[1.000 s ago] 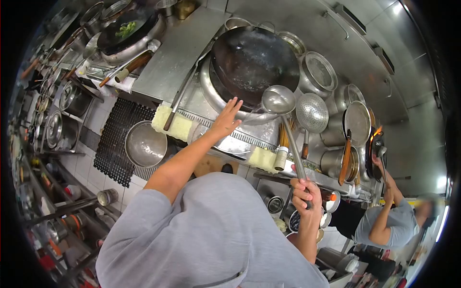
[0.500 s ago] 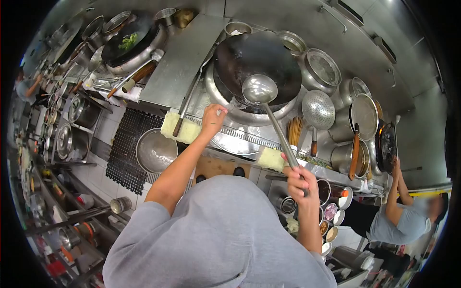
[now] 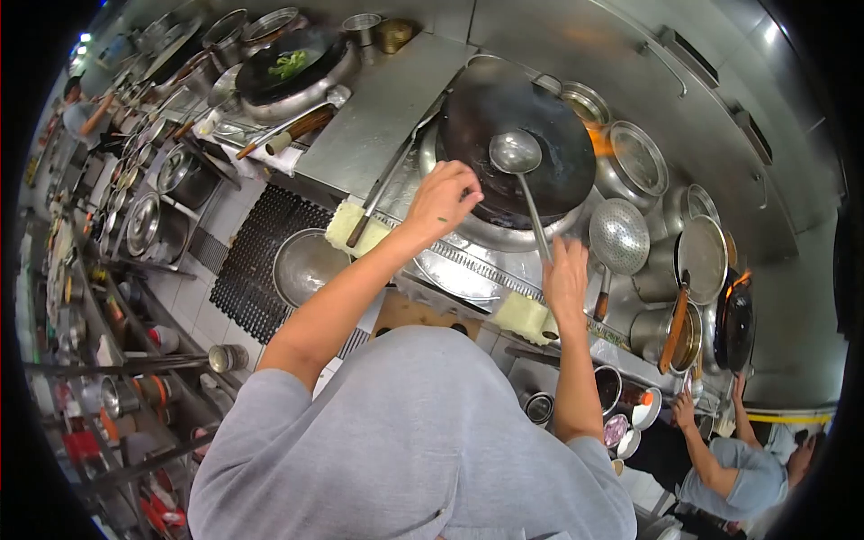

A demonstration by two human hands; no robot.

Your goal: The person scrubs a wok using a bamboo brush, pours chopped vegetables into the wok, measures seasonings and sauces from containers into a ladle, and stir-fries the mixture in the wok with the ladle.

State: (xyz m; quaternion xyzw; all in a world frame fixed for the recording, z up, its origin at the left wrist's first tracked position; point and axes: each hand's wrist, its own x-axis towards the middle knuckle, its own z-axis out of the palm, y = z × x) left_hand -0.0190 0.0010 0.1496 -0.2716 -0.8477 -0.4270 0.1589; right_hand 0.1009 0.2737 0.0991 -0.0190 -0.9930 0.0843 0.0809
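A dark wok [image 3: 562,157] sits on the stove ring, with a steel ladle [image 3: 517,153] resting bowl-down inside it. The ladle's handle slants toward me over the near rim. My left hand [image 3: 444,200] is by the near-left rim, fingers curled together; what they hold, if anything, is hidden. My right hand [image 3: 566,277] is closed beside and partly over the ladle's handle, where the bamboo brush stood. That brush is hidden behind it. Right of this hand lies a perforated skimmer [image 3: 619,234]. Folded yellow cloths [image 3: 522,315] lie along the stove's front edge.
Steel pots [image 3: 639,155] and a wooden-handled strainer [image 3: 702,243] crowd the right side. Another wok [image 3: 261,76] with greens stands far left. A large bowl [image 3: 306,268] is low at left. A co-worker [image 3: 738,472] works at right near a flaming wok [image 3: 738,324].
My right hand has moved off the ladle's handle end, forward to the brush's spot. The ladle now rests in the wok. My left hand has moved forward along the rim; the view has shifted.
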